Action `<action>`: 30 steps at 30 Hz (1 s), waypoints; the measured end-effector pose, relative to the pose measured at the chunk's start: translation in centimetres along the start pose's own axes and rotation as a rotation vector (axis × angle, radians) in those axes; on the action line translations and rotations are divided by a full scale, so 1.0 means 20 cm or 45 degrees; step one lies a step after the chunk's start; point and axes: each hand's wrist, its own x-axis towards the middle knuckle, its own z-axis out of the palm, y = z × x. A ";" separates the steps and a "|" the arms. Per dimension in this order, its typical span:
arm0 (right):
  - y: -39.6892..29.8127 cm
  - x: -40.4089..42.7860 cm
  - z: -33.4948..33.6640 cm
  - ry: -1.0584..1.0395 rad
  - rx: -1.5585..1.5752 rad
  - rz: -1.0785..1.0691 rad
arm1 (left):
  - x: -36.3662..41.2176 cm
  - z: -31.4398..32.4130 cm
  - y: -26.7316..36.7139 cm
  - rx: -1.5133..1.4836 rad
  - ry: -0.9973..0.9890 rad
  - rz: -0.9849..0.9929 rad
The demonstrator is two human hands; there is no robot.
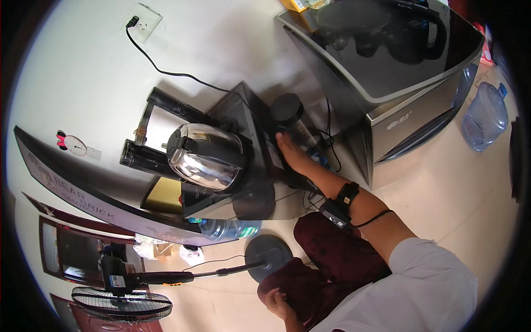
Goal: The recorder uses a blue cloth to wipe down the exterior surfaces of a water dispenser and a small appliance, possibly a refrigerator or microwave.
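My right hand is at the side of a black tea-bar machine, thumb showing and other fingers hidden, so its grip is unclear. A dark-lidded clear container is close beside it. A shiny metal electric kettle with a black handle sits on the machine, near two black arm-like parts. My left hand rests by my knee in dark red trousers, loosely curled, with nothing seen in it. A black strap and small device are on my right forearm.
A glass-topped cabinet stands at upper right, a large empty water bottle beyond it. A black cord runs to a wall socket. Another water bottle, a standing fan and its round base lie toward the lower left.
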 end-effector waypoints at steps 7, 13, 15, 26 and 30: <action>0.11 -0.02 -0.02 0.092 -0.120 -0.173 | 0.00 0.02 0.00 0.057 -0.034 -0.046; -0.06 0.06 0.00 -0.043 -0.197 0.035 | -0.01 0.04 0.06 0.098 0.005 -0.046; -0.09 0.07 0.00 -0.011 -0.180 0.015 | 0.01 0.06 0.07 0.114 -0.002 -0.040; 0.05 -0.15 -0.06 0.130 -0.189 -0.089 | -0.02 0.03 0.01 0.189 -0.034 0.084; 0.09 -0.19 -0.06 0.140 -0.099 -0.073 | -0.03 0.01 0.01 0.111 -0.038 0.001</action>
